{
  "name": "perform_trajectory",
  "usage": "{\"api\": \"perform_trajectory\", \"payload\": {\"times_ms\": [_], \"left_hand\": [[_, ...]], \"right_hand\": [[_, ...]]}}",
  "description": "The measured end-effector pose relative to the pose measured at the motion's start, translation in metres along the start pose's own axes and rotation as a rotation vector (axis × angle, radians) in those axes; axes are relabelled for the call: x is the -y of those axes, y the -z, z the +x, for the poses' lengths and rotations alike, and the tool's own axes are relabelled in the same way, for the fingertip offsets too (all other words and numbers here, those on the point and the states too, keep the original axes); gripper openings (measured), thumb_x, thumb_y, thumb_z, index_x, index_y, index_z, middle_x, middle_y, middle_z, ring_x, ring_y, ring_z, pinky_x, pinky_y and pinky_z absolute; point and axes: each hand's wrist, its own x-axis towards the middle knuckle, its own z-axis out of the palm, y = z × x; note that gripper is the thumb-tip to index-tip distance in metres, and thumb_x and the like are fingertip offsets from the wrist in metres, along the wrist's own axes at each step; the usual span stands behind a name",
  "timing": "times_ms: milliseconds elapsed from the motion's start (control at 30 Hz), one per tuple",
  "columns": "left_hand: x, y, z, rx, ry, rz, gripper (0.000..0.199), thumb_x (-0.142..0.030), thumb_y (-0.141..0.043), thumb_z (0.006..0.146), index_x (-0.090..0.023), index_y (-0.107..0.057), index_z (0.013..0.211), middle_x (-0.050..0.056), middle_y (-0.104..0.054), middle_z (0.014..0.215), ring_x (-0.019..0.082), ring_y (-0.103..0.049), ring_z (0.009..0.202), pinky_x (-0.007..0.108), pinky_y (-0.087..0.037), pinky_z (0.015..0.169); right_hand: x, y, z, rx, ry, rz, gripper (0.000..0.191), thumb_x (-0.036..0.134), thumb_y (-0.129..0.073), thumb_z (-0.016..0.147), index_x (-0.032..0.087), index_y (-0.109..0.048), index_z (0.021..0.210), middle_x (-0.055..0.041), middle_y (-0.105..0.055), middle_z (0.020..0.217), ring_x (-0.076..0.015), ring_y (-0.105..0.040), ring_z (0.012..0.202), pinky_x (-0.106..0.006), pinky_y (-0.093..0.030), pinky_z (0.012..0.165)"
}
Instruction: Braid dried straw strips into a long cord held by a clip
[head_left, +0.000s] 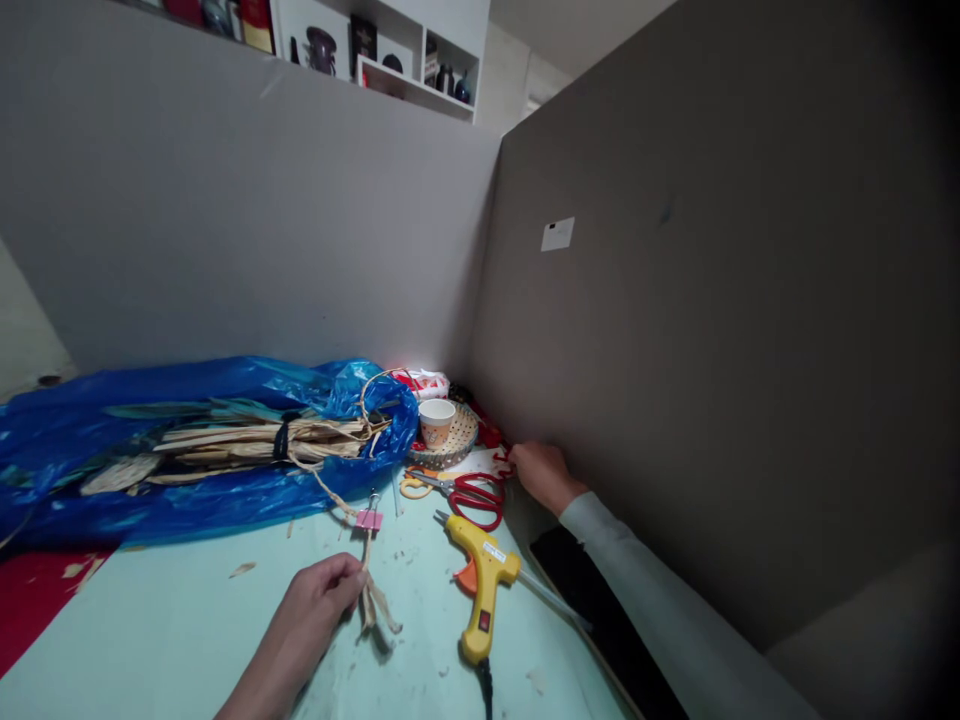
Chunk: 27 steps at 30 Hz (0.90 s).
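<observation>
My left hand (pixel 326 590) pinches a braided cord of dried plant strips (pixel 367 552) between thumb and fingertips. The cord's loose ends (pixel 379 605) fan out below that grip. A pink binder clip (pixel 369 520) grips the cord further up, where it runs toward the blue bag. Over by the right-hand partition, my right hand (pixel 544 474) is closed, its fingertips at a small red item (pixel 504 460) too indistinct to name. Close to it lie red-handled scissors (pixel 476 496). A yellow glue gun (pixel 486 585) rests between my hands, its nozzle pointing away.
A blue plastic bag (pixel 225 375) with a tied bundle of dried strips (pixel 240 440) stretches along the left. Behind the scissors, a paper cup (pixel 436 424) stands in a woven basket (pixel 459 445). Grey partitions (pixel 300 220) enclose the back and right.
</observation>
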Motion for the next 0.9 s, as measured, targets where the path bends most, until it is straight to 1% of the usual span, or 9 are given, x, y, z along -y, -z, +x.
{"api": "perform_trajectory", "payload": {"times_ms": [100,200,300,467,533,633,700,767,900], "left_hand": [[0.0,0.002,0.001,0.022,0.018,0.033,0.031,-0.047,-0.06,0.065,-0.021,-0.047,0.054,-0.01,-0.029,0.045,0.008,-0.018,0.042,0.022,-0.009,0.041],[0.001,0.001,0.001,-0.006,0.025,0.05,0.031,-0.048,-0.059,0.066,-0.022,-0.048,0.054,-0.01,-0.027,0.043,0.008,-0.016,0.041,0.022,-0.008,0.042],[0.001,0.0,0.0,-0.025,0.014,0.045,0.031,-0.049,-0.058,0.067,-0.022,-0.049,0.056,-0.011,-0.027,0.043,0.008,-0.014,0.042,0.023,-0.007,0.043],[-0.003,0.0,-0.001,0.006,-0.036,0.095,0.03,-0.048,-0.053,0.07,-0.022,-0.047,0.056,-0.009,-0.03,0.049,0.01,-0.02,0.044,0.023,-0.013,0.044],[-0.005,-0.002,-0.003,-0.026,-0.096,0.135,0.028,-0.046,-0.05,0.071,-0.022,-0.045,0.056,-0.008,-0.031,0.05,0.011,-0.025,0.047,0.023,-0.018,0.046],[-0.008,-0.005,-0.006,-0.068,-0.125,0.171,0.024,-0.039,-0.05,0.069,-0.022,-0.044,0.054,-0.006,-0.037,0.052,0.013,-0.035,0.053,0.024,-0.027,0.052],[-0.007,-0.007,-0.007,-0.102,-0.13,0.207,0.021,-0.035,-0.048,0.071,-0.022,-0.044,0.054,-0.005,-0.041,0.053,0.015,-0.041,0.056,0.025,-0.029,0.056],[-0.006,-0.01,-0.007,-0.132,-0.12,0.249,0.019,-0.029,-0.046,0.072,-0.022,-0.043,0.055,-0.005,-0.043,0.053,0.016,-0.044,0.057,0.026,-0.03,0.056],[-0.003,-0.015,-0.005,-0.173,-0.079,0.339,0.018,-0.018,-0.044,0.073,-0.022,-0.044,0.056,-0.004,-0.048,0.052,0.016,-0.048,0.057,0.026,-0.029,0.056]], "right_hand": [[-0.009,0.009,0.002,-0.04,0.036,0.101,0.019,0.029,-0.053,0.093,0.015,-0.064,0.098,-0.0065,-0.065,0.097,-0.017,-0.063,0.086,-0.031,-0.05,0.074],[-0.012,0.024,-0.002,-0.124,0.065,0.2,0.029,0.018,-0.043,0.093,0.014,-0.069,0.079,-0.0081,-0.068,0.078,-0.0157,-0.062,0.075,-0.024,-0.038,0.062],[-0.008,0.039,-0.007,-0.184,0.117,0.297,0.032,0.019,-0.04,0.091,0.012,-0.07,0.083,-0.0059,-0.067,0.073,-0.0135,-0.058,0.068,-0.022,-0.031,0.057],[0.006,0.05,-0.008,-0.174,0.207,0.383,0.036,0.031,-0.038,0.094,0.015,-0.07,0.089,0.0,-0.066,0.069,-0.0107,-0.056,0.062,-0.019,-0.032,0.054],[0.012,0.048,-0.004,-0.181,0.185,0.36,0.034,0.029,-0.041,0.093,0.014,-0.071,0.086,-0.0028,-0.066,0.069,-0.0123,-0.057,0.062,-0.02,-0.032,0.054],[0.021,0.041,0.005,-0.21,0.084,0.278,0.027,0.018,-0.045,0.089,0.01,-0.07,0.081,-0.0124,-0.067,0.072,-0.0176,-0.06,0.066,-0.024,-0.031,0.056],[0.03,0.038,0.011,-0.229,0.044,0.229,0.024,0.012,-0.046,0.087,0.009,-0.069,0.084,-0.018,-0.067,0.079,-0.0211,-0.063,0.071,-0.026,-0.032,0.057],[0.044,0.038,0.015,-0.244,0.066,0.207,0.023,0.011,-0.046,0.087,0.01,-0.069,0.089,-0.0194,-0.068,0.087,-0.0228,-0.064,0.077,-0.026,-0.034,0.059],[0.09,0.045,0.021,-0.247,0.253,0.23,0.023,0.015,-0.047,0.088,0.016,-0.07,0.086,-0.0111,-0.069,0.084,-0.0192,-0.064,0.077,-0.023,-0.036,0.061]]}}
